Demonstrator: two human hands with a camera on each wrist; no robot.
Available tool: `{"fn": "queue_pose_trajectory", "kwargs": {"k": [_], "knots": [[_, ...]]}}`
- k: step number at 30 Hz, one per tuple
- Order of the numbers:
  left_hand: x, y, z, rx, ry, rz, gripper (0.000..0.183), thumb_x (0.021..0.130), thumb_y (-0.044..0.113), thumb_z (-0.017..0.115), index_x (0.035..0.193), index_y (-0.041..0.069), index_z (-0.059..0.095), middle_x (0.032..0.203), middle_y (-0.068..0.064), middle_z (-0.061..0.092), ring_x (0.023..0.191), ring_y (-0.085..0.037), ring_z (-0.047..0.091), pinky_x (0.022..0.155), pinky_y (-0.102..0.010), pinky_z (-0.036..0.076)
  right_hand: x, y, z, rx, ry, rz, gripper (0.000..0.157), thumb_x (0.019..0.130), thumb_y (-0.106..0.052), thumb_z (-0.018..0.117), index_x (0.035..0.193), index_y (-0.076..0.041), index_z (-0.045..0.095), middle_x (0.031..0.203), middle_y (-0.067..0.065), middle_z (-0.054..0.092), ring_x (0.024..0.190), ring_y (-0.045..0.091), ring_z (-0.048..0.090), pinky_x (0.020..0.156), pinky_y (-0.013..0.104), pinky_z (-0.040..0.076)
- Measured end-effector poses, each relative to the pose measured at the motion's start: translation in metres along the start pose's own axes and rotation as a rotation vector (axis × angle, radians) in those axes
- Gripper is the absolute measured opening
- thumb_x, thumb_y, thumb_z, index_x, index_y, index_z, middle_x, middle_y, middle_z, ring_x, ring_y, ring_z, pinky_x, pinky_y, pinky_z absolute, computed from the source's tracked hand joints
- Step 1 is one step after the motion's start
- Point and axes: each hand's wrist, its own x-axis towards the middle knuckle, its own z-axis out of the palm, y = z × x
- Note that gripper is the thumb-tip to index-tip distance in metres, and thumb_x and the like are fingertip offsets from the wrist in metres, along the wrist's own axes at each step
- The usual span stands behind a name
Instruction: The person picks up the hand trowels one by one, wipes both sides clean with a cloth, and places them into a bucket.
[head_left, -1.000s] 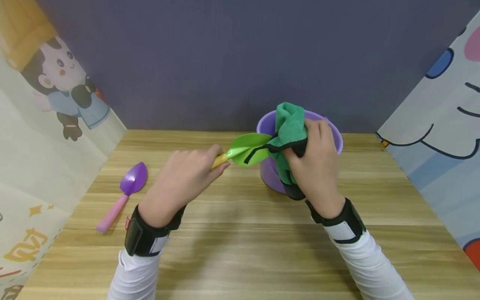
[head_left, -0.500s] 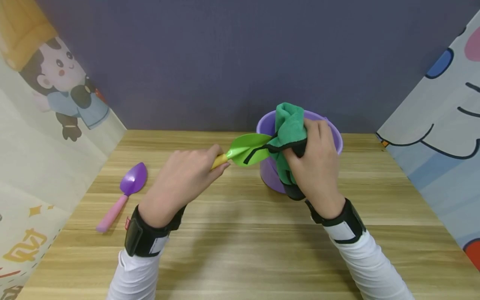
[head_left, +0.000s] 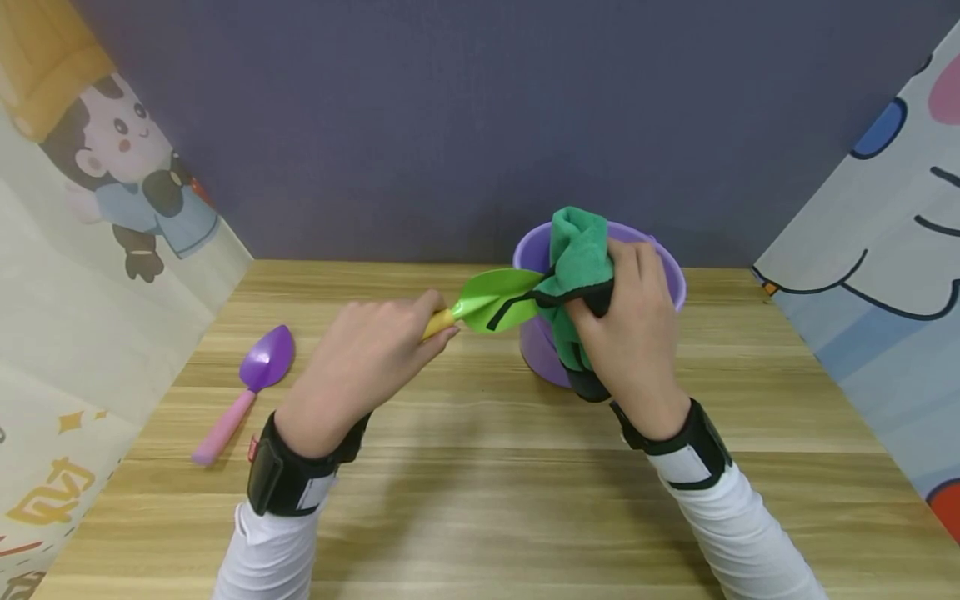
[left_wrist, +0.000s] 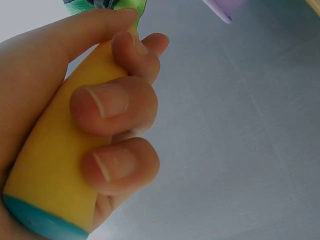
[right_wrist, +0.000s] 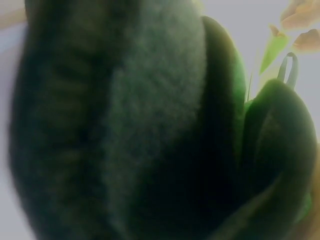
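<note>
My left hand (head_left: 367, 358) curls round the yellow handle of a hand trowel (head_left: 480, 300). In the left wrist view the fingers wrap the yellow handle (left_wrist: 65, 135), which ends in a teal cap. My right hand (head_left: 633, 325) grips a bunched green cloth (head_left: 581, 250) with black edging against the trowel's light green blade, whose tip it hides. A black strap of the cloth lies across the blade. Both are raised in front of and over a purple bucket (head_left: 540, 350). Dark folds of the cloth (right_wrist: 155, 100) fill most of the right wrist view.
A second trowel (head_left: 267, 358), with a purple blade and pink handle, lies on the wooden table (head_left: 480, 517) at the left. A dark wall (head_left: 420, 125) stands behind the table, and printed panels (head_left: 862, 275) border both sides.
</note>
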Motion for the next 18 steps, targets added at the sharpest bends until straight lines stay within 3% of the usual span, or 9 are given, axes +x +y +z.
{"fn": "queue_pose_trajectory", "kwargs": {"k": [18], "knots": [[0.0004,0.0005,-0.0007,0.010,-0.009,-0.007,0.023,0.089,0.032,0.066,0.092,0.010,0.064,0.053,0.003,0.044,0.043,-0.015,0.040,0.037,-0.035,0.037,-0.0002,0.0006,-0.0007,-0.007,-0.014,-0.001,0.049,0.078,-0.015,0.074,0.118,0.007,0.058,0.102,0.026,0.058,0.095,0.036,0.055,0.087,0.055,0.048]]}}
